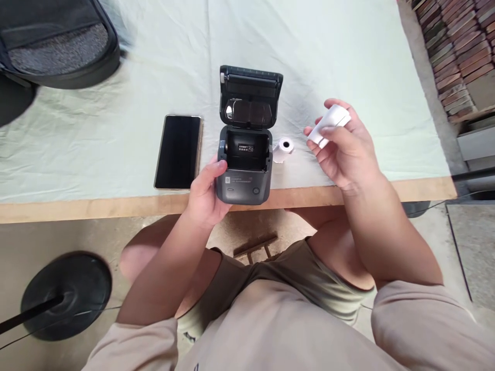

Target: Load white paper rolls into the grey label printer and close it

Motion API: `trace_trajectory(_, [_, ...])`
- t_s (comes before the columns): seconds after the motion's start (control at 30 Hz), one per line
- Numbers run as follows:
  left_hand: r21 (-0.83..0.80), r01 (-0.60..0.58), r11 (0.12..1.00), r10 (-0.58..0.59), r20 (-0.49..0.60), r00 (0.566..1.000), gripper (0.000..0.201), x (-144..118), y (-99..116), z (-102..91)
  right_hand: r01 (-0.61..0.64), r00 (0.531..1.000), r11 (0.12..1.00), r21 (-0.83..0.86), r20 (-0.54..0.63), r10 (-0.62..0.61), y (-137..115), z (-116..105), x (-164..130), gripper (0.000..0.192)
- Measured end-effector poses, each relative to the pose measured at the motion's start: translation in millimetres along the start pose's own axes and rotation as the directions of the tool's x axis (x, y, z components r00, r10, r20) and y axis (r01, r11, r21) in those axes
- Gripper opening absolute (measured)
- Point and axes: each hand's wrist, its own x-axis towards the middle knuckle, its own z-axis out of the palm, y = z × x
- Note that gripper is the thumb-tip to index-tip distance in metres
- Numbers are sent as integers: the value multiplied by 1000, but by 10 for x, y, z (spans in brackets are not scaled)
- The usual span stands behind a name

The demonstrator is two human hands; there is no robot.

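Head view, left hand (pixel 204 193) steadying printer (pixel 244 154), right hand (pixel 346 149) half-hiding paper roll (pixel 328 123)

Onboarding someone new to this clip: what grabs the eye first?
The small dark printer at the table's near edge, lid flipped open, with the left hand gripping its left side. Next, the right hand holding a white paper roll up to its right. A black phone lies flat left of the printer.

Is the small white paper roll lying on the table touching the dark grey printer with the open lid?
Cannot tell. In the head view the small white paper roll lies right beside the dark grey printer, with no clear gap or contact visible.
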Motion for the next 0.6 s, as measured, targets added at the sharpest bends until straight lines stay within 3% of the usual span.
trace_trajectory(0.17, [16,-60,998,59,52,997,23,-13,-36,48,244,970,968,-60,-5,-244,-395,306,-309,61])
trace_trajectory(0.27, [37,-56,998,54,61,997,32,-19,-59,58,380,923,881,-284,52,-381,-671,481,-494,53])
trace_trajectory(0.4, [55,-72,996,69,58,996,44,-32,-101,46,500,863,691,-522,237,-446,-811,653,-552,53])
trace_trajectory(0.5, [45,-80,996,75,92,993,50,-46,-128,35,494,869,652,-576,299,-395,-784,739,-515,53])
trace_trajectory(0.6, [18,-71,997,68,113,991,48,-58,-131,30,483,872,617,-621,281,-400,-723,795,-492,39])
